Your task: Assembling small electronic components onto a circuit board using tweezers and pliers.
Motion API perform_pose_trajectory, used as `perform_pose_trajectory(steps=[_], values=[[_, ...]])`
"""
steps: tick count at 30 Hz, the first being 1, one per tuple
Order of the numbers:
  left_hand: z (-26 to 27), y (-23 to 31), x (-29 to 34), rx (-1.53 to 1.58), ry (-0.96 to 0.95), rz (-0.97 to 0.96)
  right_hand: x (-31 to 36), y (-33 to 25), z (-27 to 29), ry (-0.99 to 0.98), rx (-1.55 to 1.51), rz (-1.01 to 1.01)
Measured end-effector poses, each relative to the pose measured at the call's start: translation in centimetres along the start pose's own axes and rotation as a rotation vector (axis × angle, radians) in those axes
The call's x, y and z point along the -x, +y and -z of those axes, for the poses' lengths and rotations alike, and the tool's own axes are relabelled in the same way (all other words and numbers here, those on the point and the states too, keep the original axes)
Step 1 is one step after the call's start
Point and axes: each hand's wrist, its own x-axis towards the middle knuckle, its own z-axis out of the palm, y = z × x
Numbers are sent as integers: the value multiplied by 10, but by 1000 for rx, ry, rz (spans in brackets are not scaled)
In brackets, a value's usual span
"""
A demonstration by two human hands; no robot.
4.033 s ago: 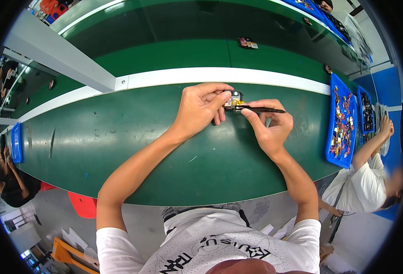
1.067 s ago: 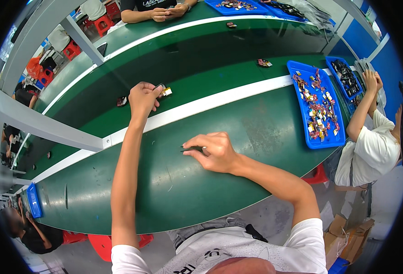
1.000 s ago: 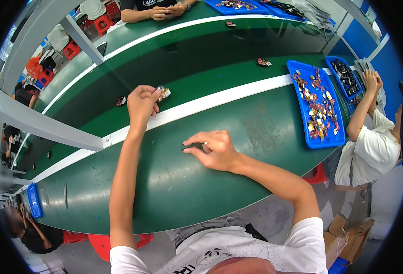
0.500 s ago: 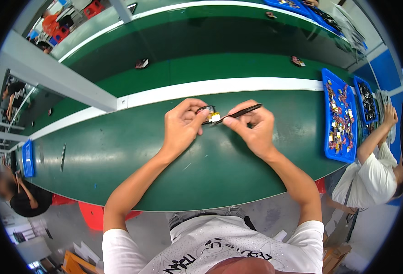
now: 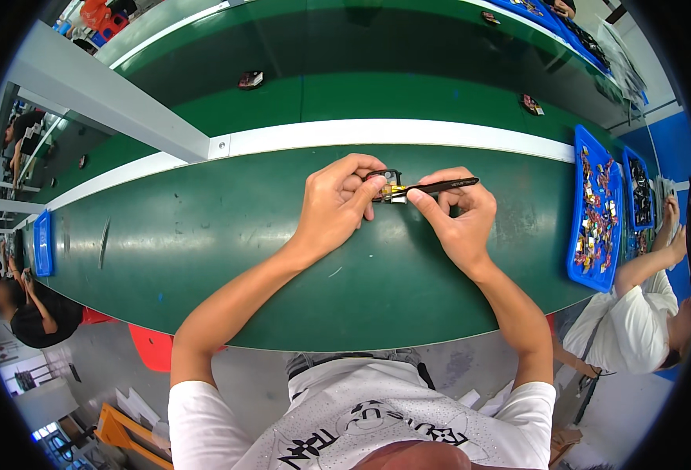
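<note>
Over the middle of the green bench, my left hand is closed around a small black casing with yellow and white parts inside it. Its fingers hide the casing's left side. My right hand pinches a pair of black tweezers, held nearly level. Their tip points left and reaches the yellow and white parts; whether it grips one of them I cannot tell.
At the right stands a blue tray full of small wired parts, beside a smaller blue tray of black pieces. A conveyor behind a white rail carries small assemblies. Co-workers sit at both sides. Another blue tray is far left.
The tweezers have swung from a slant to nearly level. More of the black casing now shows between my hands. The whole view has shifted a little.
</note>
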Motion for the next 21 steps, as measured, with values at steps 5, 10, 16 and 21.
perform_pose_trajectory(steps=[5,10,16,21], values=[[-2,2,1,1,4,11,0,1,0,2,45,-7],[-3,1,0,-2,5,-13,-2,-1,1,-6,-3,-70],[-3,-1,2,-57,5,-73,-3,-2,1,-16,-153,-200],[-3,-1,4,-78,2,-114,-4,-1,0,-11,-235,-266]])
